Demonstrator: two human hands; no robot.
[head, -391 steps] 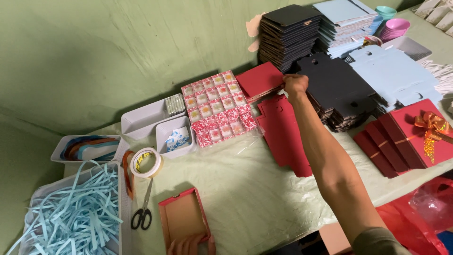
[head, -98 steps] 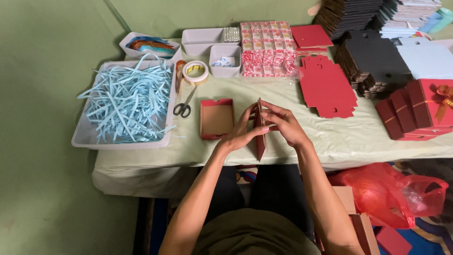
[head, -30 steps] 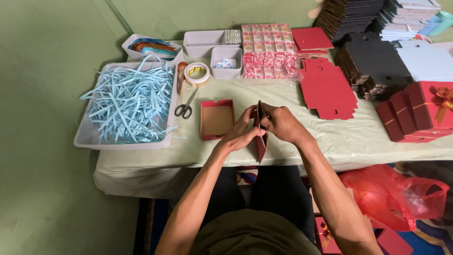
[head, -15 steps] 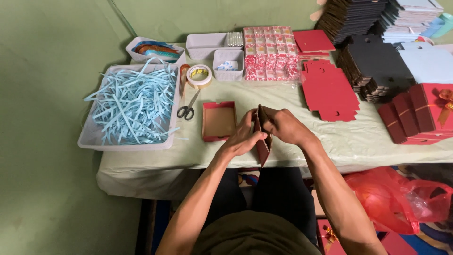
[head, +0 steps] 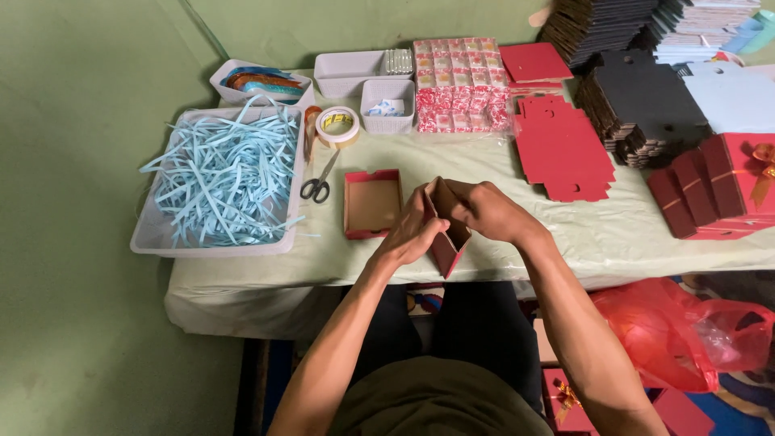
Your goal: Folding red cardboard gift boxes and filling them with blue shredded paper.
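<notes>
The person holds a half-folded red card box (head: 446, 242) in both hands, just above the near edge of the worktop (head: 484, 202) and straight in front of the body. The left hand (head: 412, 234) closes on its left wall from that side, fingers curled against the brown inner face. The right hand (head: 484, 211) grips the upper right flap, thumb and fingers pinched over the edge. The box hangs between the two hands with its open mouth upward and its folded point toward the person's lap, so its long axis runs roughly up and down; both hands touch it, neither nearer than the other. Just to the left, on the worktop, lies a finished red tray-shaped box half (head: 372, 202), close to the left hand. A flat stack of red blanks (head: 563, 149) lies farther off, beyond the right hand.
</notes>
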